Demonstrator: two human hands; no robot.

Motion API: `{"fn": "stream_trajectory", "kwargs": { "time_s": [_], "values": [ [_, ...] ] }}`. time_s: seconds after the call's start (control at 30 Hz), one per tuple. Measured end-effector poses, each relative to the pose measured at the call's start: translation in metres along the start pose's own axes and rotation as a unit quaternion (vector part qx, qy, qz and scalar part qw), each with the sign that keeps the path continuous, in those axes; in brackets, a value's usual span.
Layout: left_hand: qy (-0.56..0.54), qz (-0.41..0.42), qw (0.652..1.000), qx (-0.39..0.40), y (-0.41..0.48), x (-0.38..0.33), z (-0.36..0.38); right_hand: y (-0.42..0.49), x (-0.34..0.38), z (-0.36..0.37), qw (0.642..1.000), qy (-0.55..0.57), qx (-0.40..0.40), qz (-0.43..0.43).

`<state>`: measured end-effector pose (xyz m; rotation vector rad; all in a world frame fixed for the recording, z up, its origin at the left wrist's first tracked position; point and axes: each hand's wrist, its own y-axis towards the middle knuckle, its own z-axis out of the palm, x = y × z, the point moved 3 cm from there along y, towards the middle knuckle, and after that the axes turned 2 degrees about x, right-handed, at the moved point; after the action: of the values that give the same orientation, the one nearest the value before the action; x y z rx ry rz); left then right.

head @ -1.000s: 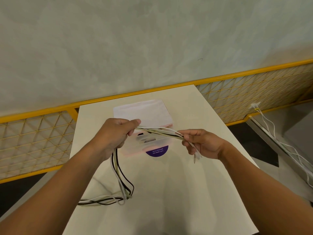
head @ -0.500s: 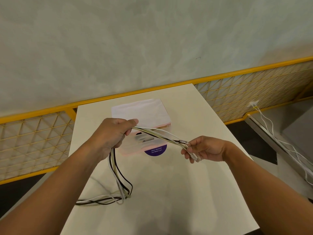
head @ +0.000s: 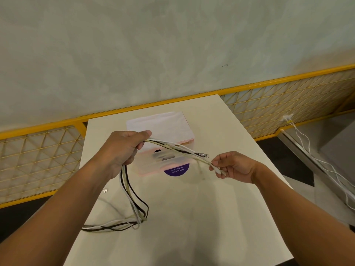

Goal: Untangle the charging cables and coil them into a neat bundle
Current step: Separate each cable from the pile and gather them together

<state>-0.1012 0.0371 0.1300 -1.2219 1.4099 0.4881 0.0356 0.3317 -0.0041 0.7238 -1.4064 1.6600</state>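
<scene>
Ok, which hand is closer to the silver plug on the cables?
Right. The right hand pinches the cables just beside the silver plug, to its lower right; the left hand grips them far to its left.

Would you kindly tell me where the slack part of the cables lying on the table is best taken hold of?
Take the cables at the tight bend resting on the table, coming from above on the right side. There the strands bunch together for one grip, while their tails run left beneath the left forearm.
</scene>
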Motion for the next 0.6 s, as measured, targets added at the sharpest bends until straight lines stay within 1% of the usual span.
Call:
{"fn": "stream_trajectory", "kwargs": {
  "time_s": [0.13, 0.23, 0.4, 0.5, 0.6],
  "values": [
    [-0.003, 0.0, 1.0, -0.003, 0.001, 0.001, -0.001, -0.002, -0.003, 0.003, 0.999, -0.029, 0.013, 0.032],
    [0.001, -0.005, 1.0, -0.002, 0.001, 0.002, 0.0, -0.002, -0.003, 0.004, 0.999, -0.044, 0.001, 0.032],
    [0.004, 0.005, 1.0, 0.002, 0.0, 0.001, 0.003, 0.004, -0.003, 0.008, 0.988, -0.148, -0.034, 0.021],
    [0.012, 0.012, 1.0, -0.004, -0.001, -0.002, 0.003, 0.005, -0.007, 0.008, 0.991, -0.125, -0.042, 0.016],
    [0.028, 0.02, 0.999, -0.003, -0.001, -0.001, 0.004, 0.009, -0.013, 0.006, 0.989, -0.125, -0.078, 0.012]
  ]
}}
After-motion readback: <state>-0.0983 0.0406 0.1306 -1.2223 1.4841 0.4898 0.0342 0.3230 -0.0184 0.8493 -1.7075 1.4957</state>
